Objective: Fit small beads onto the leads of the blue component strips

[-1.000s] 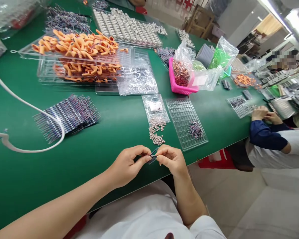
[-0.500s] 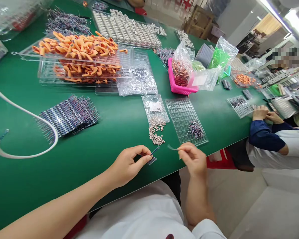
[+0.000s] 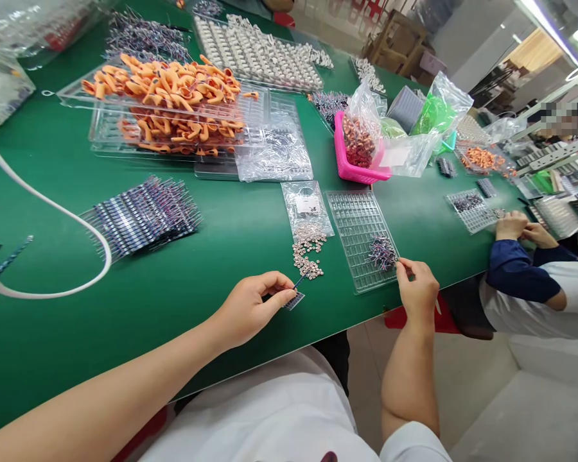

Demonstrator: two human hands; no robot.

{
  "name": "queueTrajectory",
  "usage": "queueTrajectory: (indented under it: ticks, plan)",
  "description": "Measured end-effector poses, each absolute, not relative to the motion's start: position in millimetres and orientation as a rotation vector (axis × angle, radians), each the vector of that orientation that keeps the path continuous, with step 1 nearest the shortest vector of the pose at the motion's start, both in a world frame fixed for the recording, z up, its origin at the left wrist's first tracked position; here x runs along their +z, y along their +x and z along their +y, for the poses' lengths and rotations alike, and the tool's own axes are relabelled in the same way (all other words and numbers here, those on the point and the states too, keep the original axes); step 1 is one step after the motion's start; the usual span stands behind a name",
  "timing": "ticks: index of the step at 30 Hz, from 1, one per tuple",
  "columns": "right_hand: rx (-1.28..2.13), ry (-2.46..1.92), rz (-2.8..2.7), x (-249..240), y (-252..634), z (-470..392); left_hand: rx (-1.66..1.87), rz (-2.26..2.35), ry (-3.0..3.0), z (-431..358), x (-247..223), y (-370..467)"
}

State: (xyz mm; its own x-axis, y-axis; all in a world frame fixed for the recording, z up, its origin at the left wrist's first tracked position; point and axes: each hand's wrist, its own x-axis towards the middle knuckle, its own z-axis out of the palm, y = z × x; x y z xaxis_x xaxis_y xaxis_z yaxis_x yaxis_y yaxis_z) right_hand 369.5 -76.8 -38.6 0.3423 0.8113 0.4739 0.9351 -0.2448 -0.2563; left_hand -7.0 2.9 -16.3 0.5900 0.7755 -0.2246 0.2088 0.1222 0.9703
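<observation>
My left hand (image 3: 257,301) pinches a thin dark blue stick-like piece (image 3: 300,280) that points up and right. Under its fingertips lies a small dark grid-like piece (image 3: 295,300). Just beyond are small pinkish round parts (image 3: 308,265), spilling from a clear bag (image 3: 308,205) with a white label. My right hand (image 3: 418,289) is at the right edge of a clear gridded tray (image 3: 354,224), its thumb and forefinger together beside a pile of thin dark purple pieces (image 3: 382,252). What its fingertips hold, if anything, is too small to make out.
Bundled dark strips (image 3: 144,215) lie left, near a white cord (image 3: 52,199). Behind are stacked trays of orange parts (image 3: 168,96), a tray of white parts (image 3: 260,54) and a pink basket (image 3: 361,172). A co-worker's hands (image 3: 515,226) are at the right.
My right hand has moved right, from beside my left hand to the gridded tray's edge. The pale thin strand at its fingertips no longer shows. My left hand keeps its pinch.
</observation>
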Motion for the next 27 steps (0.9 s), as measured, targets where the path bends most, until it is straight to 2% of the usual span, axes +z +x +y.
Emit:
queueTrajectory:
  ticks: [4,7,12,16,27]
  plan:
    - [-0.487,-2.06,-1.542,-31,342,-82,0.531,0.915,1.356,2,-20,-6]
    - [-0.471,-1.891,-1.587,-23,302,-85,0.565,0.932,1.284,0,-21,-6]
    - [0.021,-1.649,-1.791,-25,235,-78,0.644,0.964,1.209,1,-23,-6]
    - [0.192,-1.601,-1.881,-34,211,-68,0.682,0.964,1.163,3,-23,-6]
    - [-0.006,-1.564,-2.099,-38,205,-56,0.682,0.959,1.15,4,-22,-5]
